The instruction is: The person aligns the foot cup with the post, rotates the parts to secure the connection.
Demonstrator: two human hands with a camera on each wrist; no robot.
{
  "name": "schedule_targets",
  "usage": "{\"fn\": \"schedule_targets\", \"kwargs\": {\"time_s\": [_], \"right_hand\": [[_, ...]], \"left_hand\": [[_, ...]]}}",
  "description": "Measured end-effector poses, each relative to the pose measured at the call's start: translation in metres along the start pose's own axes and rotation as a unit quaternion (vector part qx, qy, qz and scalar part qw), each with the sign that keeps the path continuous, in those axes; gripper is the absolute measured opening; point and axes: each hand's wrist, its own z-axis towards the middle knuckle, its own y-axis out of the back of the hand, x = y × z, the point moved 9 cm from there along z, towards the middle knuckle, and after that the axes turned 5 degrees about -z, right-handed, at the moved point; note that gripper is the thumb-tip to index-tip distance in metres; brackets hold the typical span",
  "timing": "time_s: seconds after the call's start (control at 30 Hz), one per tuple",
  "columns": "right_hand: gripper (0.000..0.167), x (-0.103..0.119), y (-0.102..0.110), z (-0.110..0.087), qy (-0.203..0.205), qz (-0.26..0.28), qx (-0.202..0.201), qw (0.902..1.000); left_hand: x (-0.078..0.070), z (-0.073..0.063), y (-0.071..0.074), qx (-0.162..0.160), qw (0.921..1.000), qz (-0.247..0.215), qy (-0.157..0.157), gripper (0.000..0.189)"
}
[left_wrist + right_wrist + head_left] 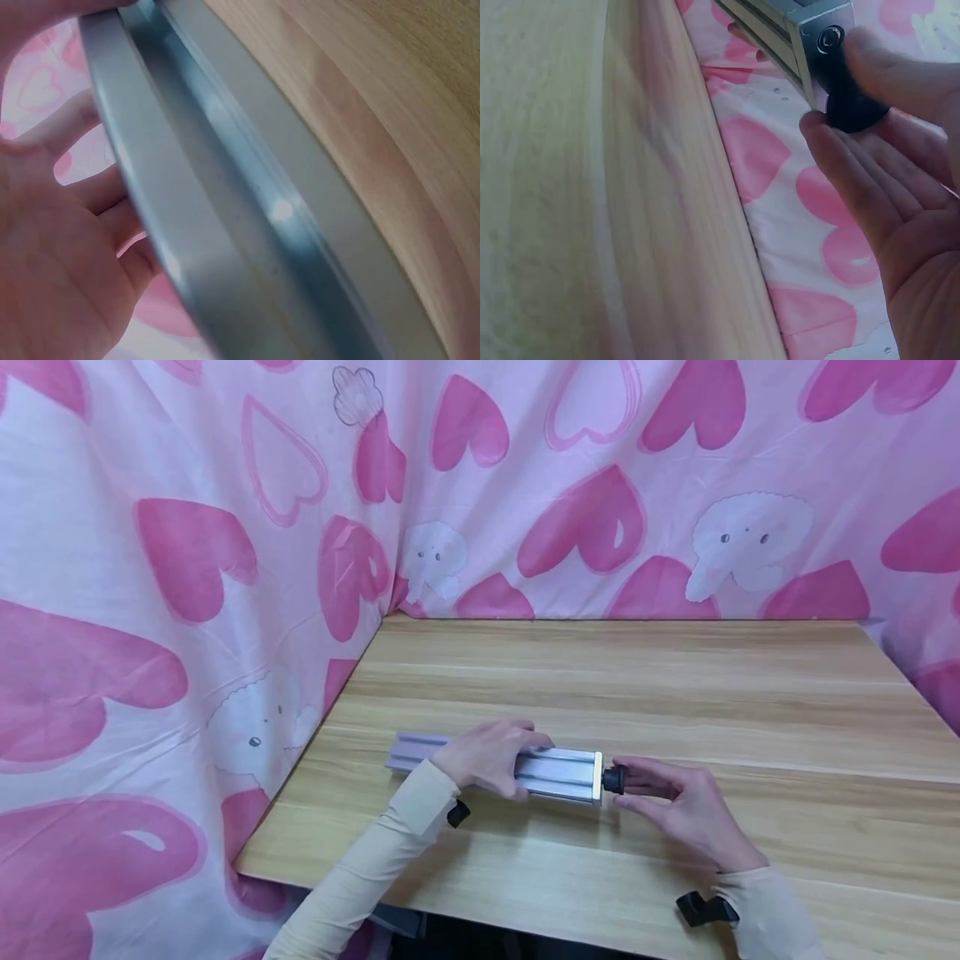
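Observation:
A silver aluminium profile [558, 773] with long grooves is held level just over the table in the head view. My left hand [486, 755] grips it around the middle, thumb on the near side and fingers over the far side. At its right end sits a pale end plate [597, 778] with a black knob [613, 779] sticking out. The thumb and fingers of my right hand [686, 802] pinch that knob. In the right wrist view a screw hole [830, 39] shows on the end plate. Grooves of the profile [187, 172] fill the left wrist view.
The wood-grain table [645, 685] extends behind and to both sides of the hands. A pink heart-print curtain [285, 568] hangs along its left and back edges. Black wrist mounts [705, 910] show by both sleeves. Below the table's front edge it is dark.

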Motion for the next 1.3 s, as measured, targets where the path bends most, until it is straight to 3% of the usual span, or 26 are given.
{"fn": "schedule_targets", "kwargs": {"time_s": [0.27,0.73,0.97,1.3], "right_hand": [[0.046,-0.013,-0.005,0.001,-0.068,0.06,0.029,0.9954],[0.051,-0.024,-0.007,0.0,-0.143,0.088,0.045,0.9848],[0.054,-0.028,-0.012,0.002,-0.157,0.111,0.063,0.9793],[0.055,-0.027,-0.015,0.005,-0.14,0.085,0.04,0.9857]], "left_hand": [[-0.005,0.002,0.003,-0.025,0.9988,0.042,-0.008,0.076],[-0.01,0.004,0.008,-0.079,0.9905,0.111,-0.015,0.074],[-0.007,0.006,0.006,-0.064,0.9909,0.118,-0.001,0.074],[0.004,0.011,0.003,-0.032,0.996,0.084,0.005,0.072]]}}
